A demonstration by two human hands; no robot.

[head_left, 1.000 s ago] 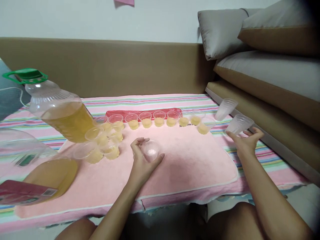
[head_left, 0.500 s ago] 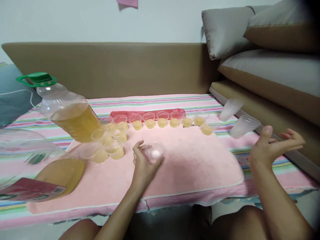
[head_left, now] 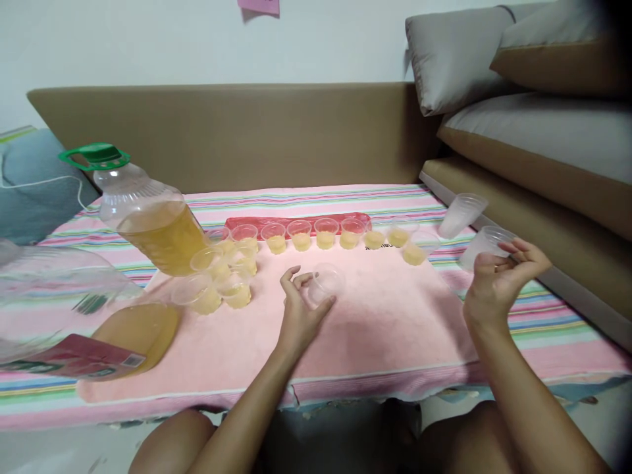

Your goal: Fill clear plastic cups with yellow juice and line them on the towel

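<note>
My left hand (head_left: 303, 309) is closed around an empty clear plastic cup (head_left: 326, 282) over the pink mat (head_left: 375, 349), thumb on the near side. My right hand (head_left: 501, 283) is raised at the right, thumb and bent fingers apart, with nothing visible in it. Just behind it a stack of clear plastic cups (head_left: 474, 249) leans on the striped cloth, partly hidden by the fingers. Another leaning stack of cups (head_left: 463, 214) lies farther back. Several cups with yellow liquid (head_left: 326, 238) form a row across the mat's far side, and more filled cups (head_left: 236, 293) cluster at its left.
A large green-capped bottle (head_left: 160, 234) of yellow liquid stands at the left. Nearer is another big clear container (head_left: 133, 339) with a red label. Behind the row lies a red plastic packet (head_left: 291, 222). Grey-brown cushions (head_left: 538, 141) pile up at the right.
My right hand has moved left, closer to the nearer cup stack, with its fingers more bent. My left hand still holds the empty cup, and the view has shifted slightly.
</note>
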